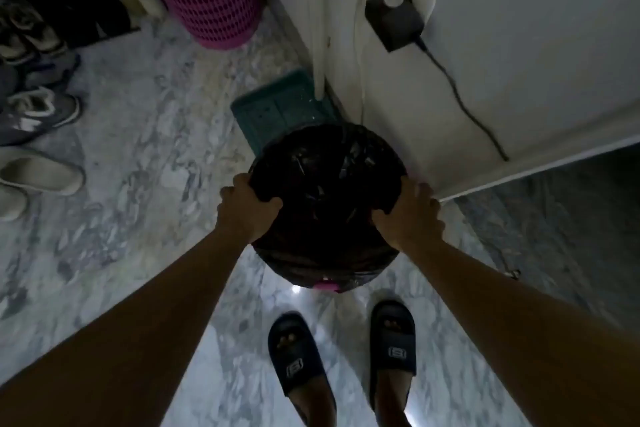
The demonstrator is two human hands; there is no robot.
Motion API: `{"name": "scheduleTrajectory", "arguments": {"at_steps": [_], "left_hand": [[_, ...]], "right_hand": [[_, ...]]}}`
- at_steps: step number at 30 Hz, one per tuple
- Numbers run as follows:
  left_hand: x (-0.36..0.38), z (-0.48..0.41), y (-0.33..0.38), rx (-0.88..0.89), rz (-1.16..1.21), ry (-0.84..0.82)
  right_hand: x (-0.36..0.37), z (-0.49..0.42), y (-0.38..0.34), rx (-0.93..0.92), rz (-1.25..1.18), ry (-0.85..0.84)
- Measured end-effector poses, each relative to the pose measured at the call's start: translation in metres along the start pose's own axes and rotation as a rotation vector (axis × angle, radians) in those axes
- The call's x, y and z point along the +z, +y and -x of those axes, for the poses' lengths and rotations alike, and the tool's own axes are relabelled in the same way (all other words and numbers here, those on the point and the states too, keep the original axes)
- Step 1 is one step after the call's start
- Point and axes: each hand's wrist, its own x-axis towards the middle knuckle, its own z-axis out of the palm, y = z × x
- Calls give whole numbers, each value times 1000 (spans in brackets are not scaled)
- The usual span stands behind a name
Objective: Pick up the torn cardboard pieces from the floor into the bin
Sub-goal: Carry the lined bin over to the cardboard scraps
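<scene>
Gripping the bin [327, 184] from both sides, the hands sit on opposite edges of its round rim: the left hand [247, 208] on the near-left edge, the right hand [408, 215] on the near-right, each closed over the black bag [329, 253] that lines the bin and folds over its rim. The bin stands straight ahead of the person, between the two forearms and just beyond the feet in dark slippers [301, 357], so neither hand is nearer; both reach it evenly. It stands close to the white wall [519, 28] at the corner, partly covering a green mat [273, 107] behind it.

The bin's inside is dark; nothing can be made out in it beyond creases of the bag. No torn cardboard pieces show anywhere on the marble floor [138, 149] in this view, so where they lie cannot be told. Judging by the two-handed hold, the bin is probably about to be carried toward the pieces.

A pink basket [211, 0] stands farther back on the left, well apart, and shoes [38, 111] line the left edge.
</scene>
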Motion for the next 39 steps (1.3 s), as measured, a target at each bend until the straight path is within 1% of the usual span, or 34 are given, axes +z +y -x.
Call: {"name": "scheduleTrajectory", "arguments": {"at_steps": [2, 4, 7, 9, 12, 14, 18, 21, 23, 26, 28, 30, 35, 39], "left_hand": [[16, -19, -9, -58, 53, 21], [31, -33, -16, -103, 108, 8], [43, -42, -21, -129, 125, 78], [42, -38, -21, -134, 134, 115], [27, -26, -24, -151, 143, 133], [8, -12, -27, -174, 151, 144], [-32, 34, -39, -224, 223, 174], [-64, 91, -51, -283, 340, 231], [-87, 140, -60, -346, 425, 304], [-118, 228, -76, -460, 552, 407], [-143, 307, -96, -533, 607, 483], [-157, 371, -116, -603, 641, 525], [-186, 557, -199, -794, 800, 690], [-185, 674, -273, -880, 931, 768]], "right_hand": [[17, -17, 2, 65, -38, 58], [30, -29, 6, 64, -66, 84], [44, -41, 9, 53, -155, 113], [42, -42, 4, 90, -244, 121], [29, -33, -12, 121, -247, 115], [16, -21, -27, 95, -229, 104], [-13, 10, -58, -18, -168, 62], [-38, 52, -86, -137, -97, 45], [-54, 90, -105, -225, -50, 29], [-78, 160, -127, -364, 6, -6], [-94, 225, -142, -479, 47, -58], [-103, 275, -151, -543, 88, -107], [-111, 438, -176, -813, 171, -300], [-80, 553, -185, -956, 276, -417]]}}
